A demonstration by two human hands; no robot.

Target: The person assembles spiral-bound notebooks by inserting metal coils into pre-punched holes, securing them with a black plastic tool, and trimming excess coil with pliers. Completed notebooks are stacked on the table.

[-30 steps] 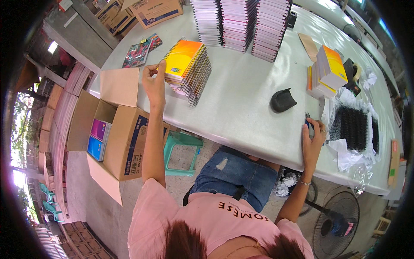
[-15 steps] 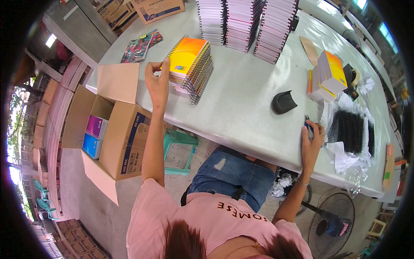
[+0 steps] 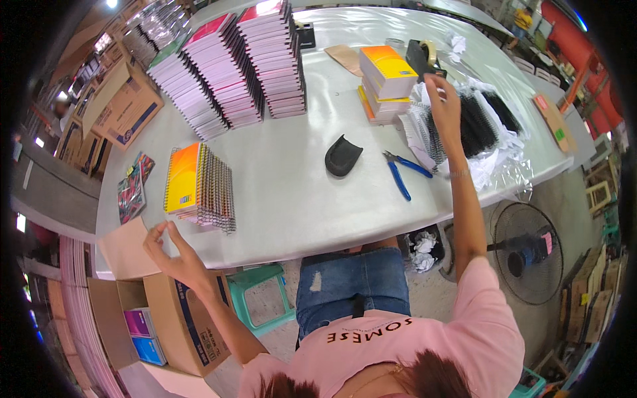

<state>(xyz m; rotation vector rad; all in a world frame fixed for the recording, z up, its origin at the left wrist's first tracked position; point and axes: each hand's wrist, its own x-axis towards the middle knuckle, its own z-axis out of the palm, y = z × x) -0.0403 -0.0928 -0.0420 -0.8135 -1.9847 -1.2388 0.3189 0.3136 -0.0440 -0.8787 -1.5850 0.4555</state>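
My left hand (image 3: 176, 255) hovers with fingers apart just off the near-left corner of a stack of yellow-orange spiral notebooks (image 3: 182, 179). Nothing is in it. On the right, my right hand (image 3: 444, 106) reaches over a pile of black wire spirals (image 3: 474, 129) lying on white paper. Its fingers are loosely bent and apart, holding nothing I can see. Close to its left stands a stack of unbound yellow-orange book blocks (image 3: 388, 73). Blue-handled cutting pliers (image 3: 405, 174) lie on the table, jaws toward a black curved plastic piece (image 3: 343, 156).
Tall stacks of spiral-bound books (image 3: 272, 66) stand at the back of the white table (image 3: 279, 172). An open carton (image 3: 176, 312) with purple and blue books sits at the lower left, beside a green stool (image 3: 259, 295). A fan (image 3: 527, 252) stands right. A tape dispenser (image 3: 424, 56) is farther back.
My right hand has let go of the pliers and moved farther over the spirals. My left hand has come off the notebook stack toward me. The view has turned to the right.
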